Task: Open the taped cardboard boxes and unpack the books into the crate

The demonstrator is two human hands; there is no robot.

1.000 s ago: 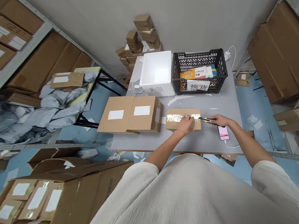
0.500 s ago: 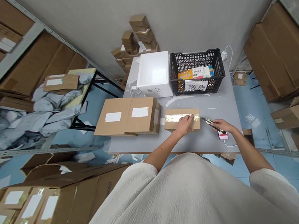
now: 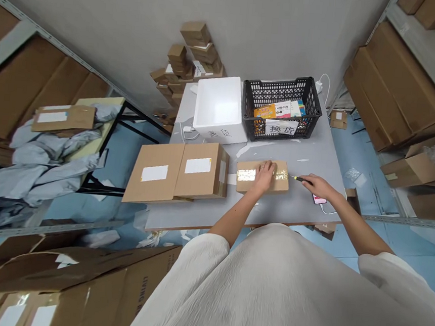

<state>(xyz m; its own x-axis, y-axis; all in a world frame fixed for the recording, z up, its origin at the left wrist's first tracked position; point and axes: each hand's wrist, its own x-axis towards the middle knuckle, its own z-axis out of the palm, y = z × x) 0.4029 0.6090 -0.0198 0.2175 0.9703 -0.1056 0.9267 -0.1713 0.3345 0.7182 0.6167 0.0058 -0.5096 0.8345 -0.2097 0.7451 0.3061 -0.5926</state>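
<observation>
A small taped cardboard box point(image 3: 246, 185) lies on the grey table point(image 3: 197, 214) in front of me. My left hand point(image 3: 264, 175) rests flat on its top, fingers spread over the shiny tape. In my right hand point(image 3: 317, 185) is a black and yellow utility knife point(image 3: 300, 179), its blade pointing left at the box's right end. Whether the tip touches the tape I cannot tell. A phone point(image 3: 319, 199) with a lit screen lies under my right hand, partly covered by it.
Two larger labelled boxes point(image 3: 161, 191) stand left on the table. Behind are a white foam box point(image 3: 220, 134) and a black crate point(image 3: 281, 134) holding books. Grey parcels point(image 3: 53, 161) fill the left shelf, and a big open carton point(image 3: 116, 281) stands at lower left.
My right hand has turned the utility knife and brought its blade in line with the box's right end. My left hand has shifted left and farther back on the box top.
</observation>
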